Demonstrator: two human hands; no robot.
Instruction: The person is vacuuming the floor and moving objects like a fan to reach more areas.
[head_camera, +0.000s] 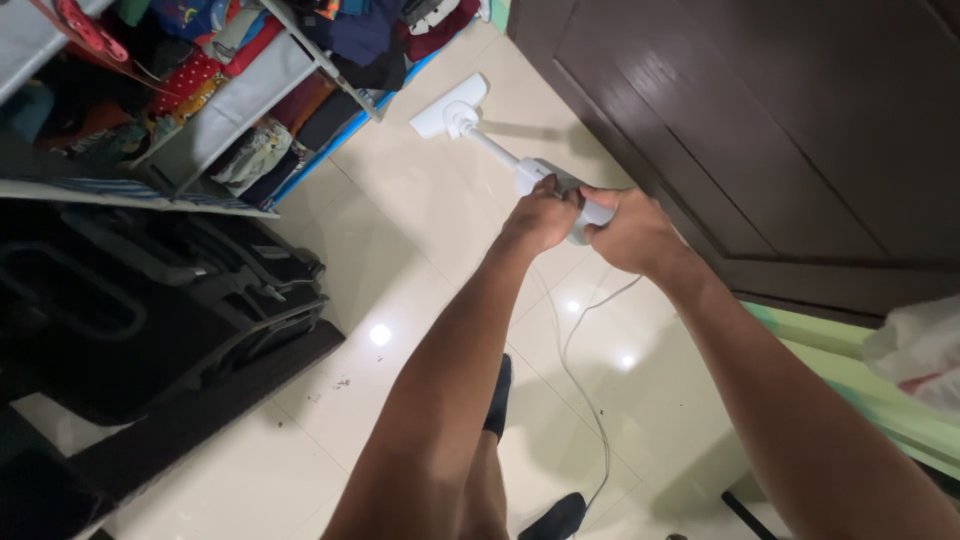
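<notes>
Both hands are gripping the white stick vacuum cleaner (520, 172) at its upper body. The left hand (540, 218) is wrapping its fingers (545, 190) closed around the grey-and-white section, and the right hand (632, 230) is clenching the handle just beside it, the two hands almost touching. The vacuum is slanting away from the person, its flat white head (448, 108) sitting on the cream tiled floor (420, 220) near the foot of a shelf rack (250, 90) stuffed with folded clothes. A thin white cord (585, 380) is trailing down across the tiles. A dark wooden door (760, 130) is standing to the right, and black luggage (150, 300) is lying at the left.
</notes>
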